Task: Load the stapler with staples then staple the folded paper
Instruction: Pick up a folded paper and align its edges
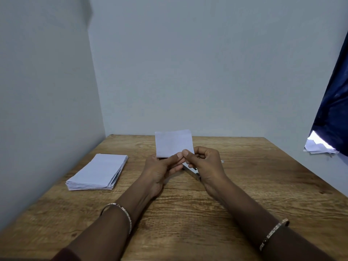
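Observation:
A folded white paper point(173, 143) stands upright above the middle of the wooden table point(244, 185), pinched at its lower edge. My left hand point(162, 166) grips it from the left with thumb on the near face. My right hand point(205, 164) meets it from the right, thumb and forefinger closed on the same lower corner. Under my right hand a slim metal stapler point(192, 173) lies on the table, partly hidden by my fingers. I cannot see any loose staples.
A stack of folded white papers point(98, 173) lies on the table's left side. Grey walls close off the left and the back. A dark blue cloth point(333, 102) hangs at the right over several paper scraps point(318, 146).

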`<state>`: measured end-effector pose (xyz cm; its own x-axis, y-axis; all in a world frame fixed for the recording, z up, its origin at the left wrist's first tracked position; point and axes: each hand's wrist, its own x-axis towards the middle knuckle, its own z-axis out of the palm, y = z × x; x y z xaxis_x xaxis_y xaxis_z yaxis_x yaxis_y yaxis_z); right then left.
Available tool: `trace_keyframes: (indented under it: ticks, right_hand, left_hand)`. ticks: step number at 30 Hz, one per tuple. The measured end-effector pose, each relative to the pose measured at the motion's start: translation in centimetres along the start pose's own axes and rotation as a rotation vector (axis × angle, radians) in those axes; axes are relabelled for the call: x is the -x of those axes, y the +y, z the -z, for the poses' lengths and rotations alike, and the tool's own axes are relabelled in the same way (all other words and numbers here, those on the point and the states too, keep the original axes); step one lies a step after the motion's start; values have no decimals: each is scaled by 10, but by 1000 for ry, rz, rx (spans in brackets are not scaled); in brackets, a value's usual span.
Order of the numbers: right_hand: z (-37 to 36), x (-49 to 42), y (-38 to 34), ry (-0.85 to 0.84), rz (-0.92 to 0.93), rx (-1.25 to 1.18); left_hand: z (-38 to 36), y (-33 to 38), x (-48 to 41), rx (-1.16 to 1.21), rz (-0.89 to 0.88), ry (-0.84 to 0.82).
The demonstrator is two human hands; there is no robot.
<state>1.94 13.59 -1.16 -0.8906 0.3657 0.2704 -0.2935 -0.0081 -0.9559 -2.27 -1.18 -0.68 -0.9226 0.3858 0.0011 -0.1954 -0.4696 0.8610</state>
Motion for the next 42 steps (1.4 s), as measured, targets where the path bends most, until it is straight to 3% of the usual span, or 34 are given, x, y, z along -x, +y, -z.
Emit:
trace_keyframes:
  ticks: [7, 24, 27, 32, 42]
  right_hand:
    - [3, -5, -1, 64, 53, 23]
    - [11, -11, -13, 163, -29, -144]
    - [15, -12, -12, 133, -92, -194]
    - [7, -4, -9, -60, -203, -294]
    - [13, -9, -10, 37, -204, -248]
  left_hand:
    - [-4, 2, -2, 20, 8, -10]
    - [-2, 10, -6, 26, 32, 43]
    - [0, 11, -7, 70, 51, 19]
    - [2, 10, -5, 41, 38, -31]
    - [-6, 8, -2, 5, -13, -28]
